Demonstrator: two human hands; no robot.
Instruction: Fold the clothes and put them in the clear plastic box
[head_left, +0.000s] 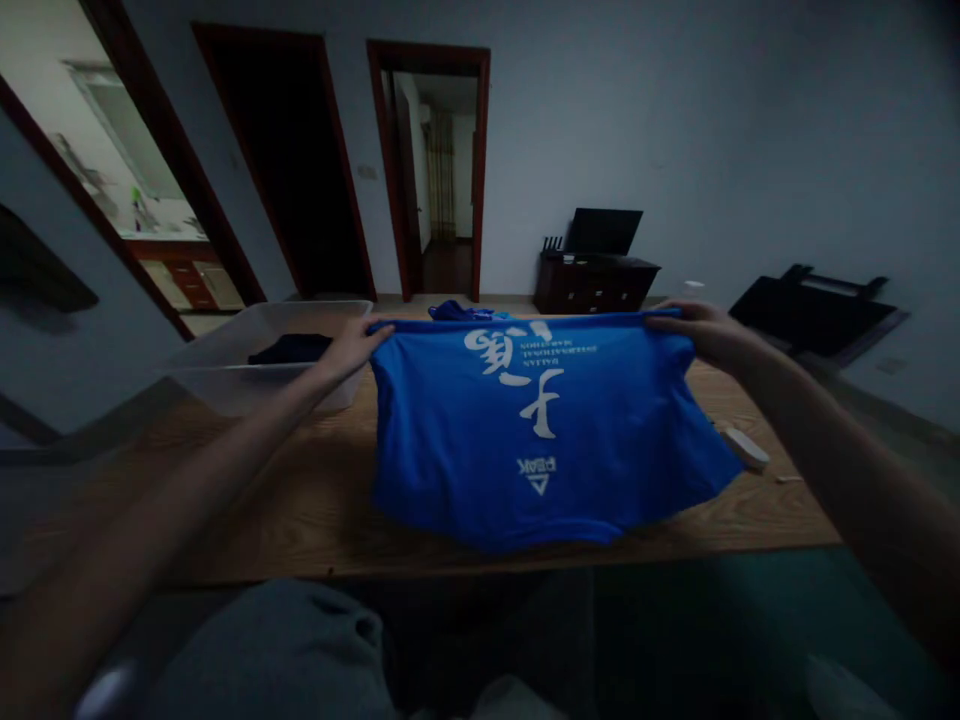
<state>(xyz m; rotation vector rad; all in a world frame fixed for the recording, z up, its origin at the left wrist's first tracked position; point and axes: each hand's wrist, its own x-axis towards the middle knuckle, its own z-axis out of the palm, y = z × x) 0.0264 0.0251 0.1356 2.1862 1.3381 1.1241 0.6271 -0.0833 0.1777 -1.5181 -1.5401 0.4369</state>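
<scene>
A blue T-shirt (450,430) with white lettering, upside down from here, is stretched between my hands above a wooden table (300,520). My left hand (356,345) pinches its far left corner. At the far right corner, my right hand (701,328) grips the fabric the same way. The far edge between them is pulled nearly straight, while the neckline hangs toward me near the table's front edge. Whether the lower part rests on the wood I cannot tell.
Left on the table stands a clear plastic bin (225,350) with dark cloth (289,348) inside. More blue cloth (457,311) lies behind the shirt. A small white object (746,448) lies at the right, and a white-capped item (694,290) stands behind my right hand.
</scene>
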